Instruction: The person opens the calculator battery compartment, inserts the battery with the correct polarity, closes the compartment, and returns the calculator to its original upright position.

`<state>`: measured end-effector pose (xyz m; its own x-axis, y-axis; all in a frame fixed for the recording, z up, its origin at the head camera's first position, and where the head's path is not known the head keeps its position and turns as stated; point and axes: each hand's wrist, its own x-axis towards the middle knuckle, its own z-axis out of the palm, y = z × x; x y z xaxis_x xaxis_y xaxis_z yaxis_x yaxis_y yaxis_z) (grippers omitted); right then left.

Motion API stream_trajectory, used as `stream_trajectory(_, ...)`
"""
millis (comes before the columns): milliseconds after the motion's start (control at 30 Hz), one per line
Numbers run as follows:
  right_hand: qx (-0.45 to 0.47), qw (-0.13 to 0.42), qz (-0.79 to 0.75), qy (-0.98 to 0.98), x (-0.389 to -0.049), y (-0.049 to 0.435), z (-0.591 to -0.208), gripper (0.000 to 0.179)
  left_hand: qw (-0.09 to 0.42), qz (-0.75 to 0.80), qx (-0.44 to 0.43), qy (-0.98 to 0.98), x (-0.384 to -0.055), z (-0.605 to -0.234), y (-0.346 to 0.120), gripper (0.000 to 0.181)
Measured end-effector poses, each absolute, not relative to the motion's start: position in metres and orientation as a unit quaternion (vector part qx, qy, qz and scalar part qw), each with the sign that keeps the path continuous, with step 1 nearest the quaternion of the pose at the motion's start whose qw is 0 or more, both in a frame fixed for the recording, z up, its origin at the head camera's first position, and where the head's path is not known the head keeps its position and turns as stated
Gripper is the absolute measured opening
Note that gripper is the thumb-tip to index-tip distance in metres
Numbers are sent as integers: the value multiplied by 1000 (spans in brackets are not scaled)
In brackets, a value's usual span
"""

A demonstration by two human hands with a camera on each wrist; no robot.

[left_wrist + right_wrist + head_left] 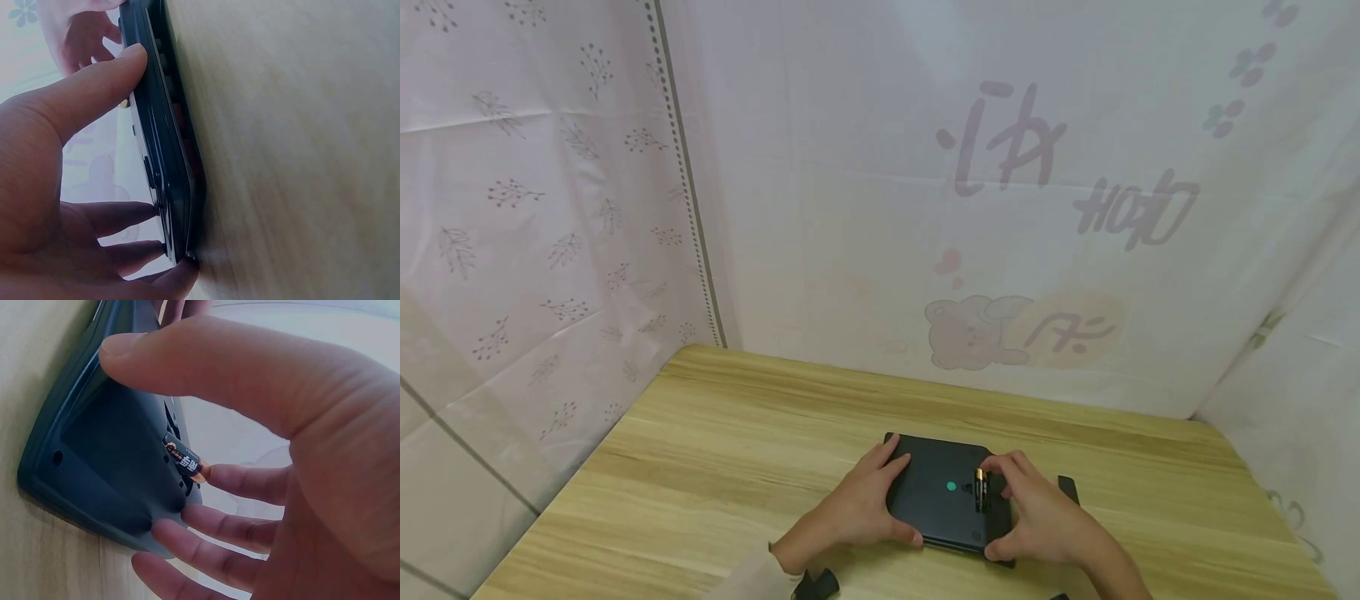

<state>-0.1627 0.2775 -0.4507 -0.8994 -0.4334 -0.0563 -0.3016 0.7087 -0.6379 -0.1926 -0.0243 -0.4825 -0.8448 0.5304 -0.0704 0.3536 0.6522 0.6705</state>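
Observation:
A dark calculator [936,467] lies face down on the table, its grey and red keys partly showing from underneath in the left wrist view. My left hand [868,496] holds it at the left, with the thumb on the near edge and fingertips at the far side. A black battery with a copper-coloured end [184,459] sits tilted out of the slot in the calculator's back. The index fingertip of my right hand [1037,508] touches that copper end. The right thumb rests on the calculator's near edge, while the other fingers extend over its right side.
A small dark piece [1068,486] lies right of the right hand, partly hidden by it. The wood-grain table [722,442] extends around the calculator. Patterned cloth curtains [820,208] hang behind it and at both sides.

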Motion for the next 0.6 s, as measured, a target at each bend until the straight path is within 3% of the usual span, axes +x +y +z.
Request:
stream_trajectory(333, -219, 71, -317, 920, -161, 276, -453, 89, 132, 340, 246, 898, -193, -484, -25, 113)
stream_trajectory(600, -218, 80, -317, 920, -163, 277, -453, 85, 131, 337, 247, 899, -193, -484, -24, 112)
